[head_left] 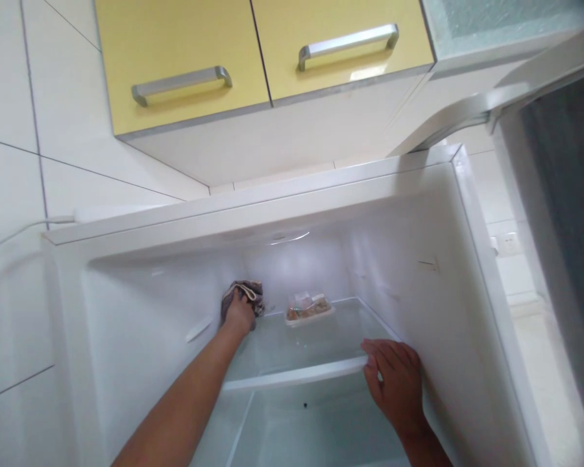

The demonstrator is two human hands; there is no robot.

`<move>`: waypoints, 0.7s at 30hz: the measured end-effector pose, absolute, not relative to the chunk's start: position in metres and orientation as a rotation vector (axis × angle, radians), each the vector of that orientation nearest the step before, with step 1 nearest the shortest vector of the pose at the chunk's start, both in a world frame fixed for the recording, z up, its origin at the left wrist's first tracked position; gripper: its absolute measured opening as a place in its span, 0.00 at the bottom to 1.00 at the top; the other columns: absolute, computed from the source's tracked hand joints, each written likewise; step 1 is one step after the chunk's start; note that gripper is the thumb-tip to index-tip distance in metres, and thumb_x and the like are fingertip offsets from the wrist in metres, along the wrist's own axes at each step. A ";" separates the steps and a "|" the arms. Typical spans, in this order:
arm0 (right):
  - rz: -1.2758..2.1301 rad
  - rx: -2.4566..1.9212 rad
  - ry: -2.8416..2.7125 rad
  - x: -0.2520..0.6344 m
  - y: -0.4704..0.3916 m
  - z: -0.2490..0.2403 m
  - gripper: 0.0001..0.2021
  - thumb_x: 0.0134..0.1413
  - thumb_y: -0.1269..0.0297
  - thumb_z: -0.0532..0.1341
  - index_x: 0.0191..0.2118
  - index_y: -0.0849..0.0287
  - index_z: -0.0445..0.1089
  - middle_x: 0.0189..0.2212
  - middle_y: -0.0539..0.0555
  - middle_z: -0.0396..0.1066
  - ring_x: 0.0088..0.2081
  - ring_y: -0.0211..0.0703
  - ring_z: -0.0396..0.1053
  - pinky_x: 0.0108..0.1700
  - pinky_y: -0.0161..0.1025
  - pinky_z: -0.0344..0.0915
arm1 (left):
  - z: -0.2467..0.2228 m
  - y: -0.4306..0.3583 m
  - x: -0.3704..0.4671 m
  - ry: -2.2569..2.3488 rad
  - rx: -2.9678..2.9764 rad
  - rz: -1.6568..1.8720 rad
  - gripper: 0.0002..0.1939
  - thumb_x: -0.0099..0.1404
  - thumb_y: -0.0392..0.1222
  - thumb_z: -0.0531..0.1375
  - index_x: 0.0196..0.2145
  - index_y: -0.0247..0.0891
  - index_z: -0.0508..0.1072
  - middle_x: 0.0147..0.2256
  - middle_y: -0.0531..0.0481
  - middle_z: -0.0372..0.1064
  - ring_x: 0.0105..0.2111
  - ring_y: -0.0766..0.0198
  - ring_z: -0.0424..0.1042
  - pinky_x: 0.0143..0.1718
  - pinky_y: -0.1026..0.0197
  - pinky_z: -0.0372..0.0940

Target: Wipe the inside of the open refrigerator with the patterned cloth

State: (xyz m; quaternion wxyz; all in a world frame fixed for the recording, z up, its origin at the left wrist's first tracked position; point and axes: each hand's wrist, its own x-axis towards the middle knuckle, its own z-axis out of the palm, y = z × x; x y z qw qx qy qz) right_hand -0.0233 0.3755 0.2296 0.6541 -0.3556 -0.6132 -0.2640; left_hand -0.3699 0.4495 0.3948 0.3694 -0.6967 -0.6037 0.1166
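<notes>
My left hand [240, 316] reaches deep into an opened refrigerator [126, 305] and is closed on a dark patterned cloth [228, 301]. The cloth is bunched near the back left corner, above the glass shelf [302, 347]. At the front right of that shelf, my right hand [396, 373] grips the white front edge, fingers on top and thumb at the near side. Towards the back of the shelf sits a small white tray of food [310, 310] with clear plastic on it, to the right of the cloth.
Overhead are yellow cabinets [185, 52] with metal handles. The refrigerator door [559, 194] stands open on the right. A lower glass level [321, 428] lies beneath the shelf. White tiled wall [10, 188] and a cable [24, 227] are at left, a wall socket [507, 244] at right.
</notes>
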 end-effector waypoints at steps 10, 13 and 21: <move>-0.643 -0.804 -1.398 -0.021 0.377 0.228 0.10 0.63 0.71 0.53 0.41 0.55 0.72 0.36 0.52 0.79 0.41 0.45 0.72 0.52 0.47 0.59 | 0.394 0.462 -0.365 -1.604 -1.807 0.327 0.11 0.60 0.34 0.60 0.38 0.35 0.82 0.43 0.36 0.81 0.56 0.43 0.71 0.65 0.28 0.46; -0.632 -0.814 -1.425 -0.020 0.375 0.229 0.10 0.64 0.71 0.53 0.41 0.56 0.72 0.37 0.52 0.79 0.42 0.45 0.72 0.52 0.46 0.59 | 0.398 0.443 -0.354 -1.655 -1.759 0.367 0.08 0.65 0.38 0.62 0.38 0.35 0.80 0.41 0.41 0.81 0.53 0.48 0.73 0.65 0.30 0.51; -0.621 -0.831 -1.475 -0.018 0.368 0.231 0.10 0.65 0.71 0.54 0.43 0.57 0.73 0.39 0.53 0.79 0.44 0.45 0.71 0.54 0.46 0.60 | 0.409 0.350 -0.333 -1.668 -1.793 0.401 0.11 0.62 0.33 0.59 0.37 0.31 0.82 0.40 0.32 0.81 0.50 0.42 0.75 0.61 0.30 0.56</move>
